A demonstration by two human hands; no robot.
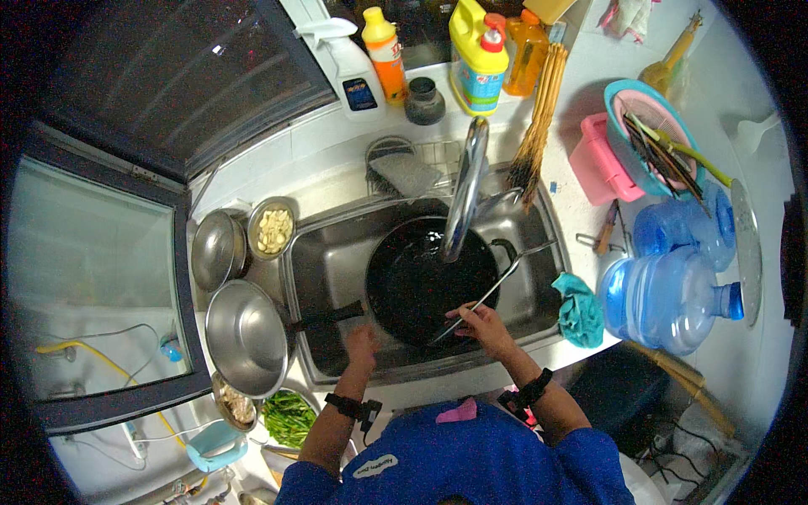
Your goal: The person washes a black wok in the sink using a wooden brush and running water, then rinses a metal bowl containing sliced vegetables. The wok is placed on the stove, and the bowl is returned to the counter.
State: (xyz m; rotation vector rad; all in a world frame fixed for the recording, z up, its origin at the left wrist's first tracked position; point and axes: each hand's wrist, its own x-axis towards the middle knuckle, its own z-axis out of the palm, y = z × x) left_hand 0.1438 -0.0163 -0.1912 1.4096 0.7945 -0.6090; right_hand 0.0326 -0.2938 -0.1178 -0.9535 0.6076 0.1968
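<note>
A black wok [410, 271] sits in the stainless-steel sink [328, 240], below the chrome faucet [464, 196]. Across its right side slants a thin metal utensil [499, 281], whose lower end is lost against the dark wok. My right hand [485, 329] has its fingers around that utensil near the wok's front rim. At the wok's front left is my left hand [362, 347], blurred, just below the black long handle [331, 314]. Whether it touches the rim is not clear. A small loop handle [505, 249] juts from the wok's right side.
Left of the sink stand a steel basin [246, 338], a bowl of sliced pale food [274, 231] and cut greens [287, 416]. To the right lie a teal cloth [579, 310] and large water bottles [663, 300]. A bamboo brush [540, 120] leans behind, beside cleaning bottles [480, 69].
</note>
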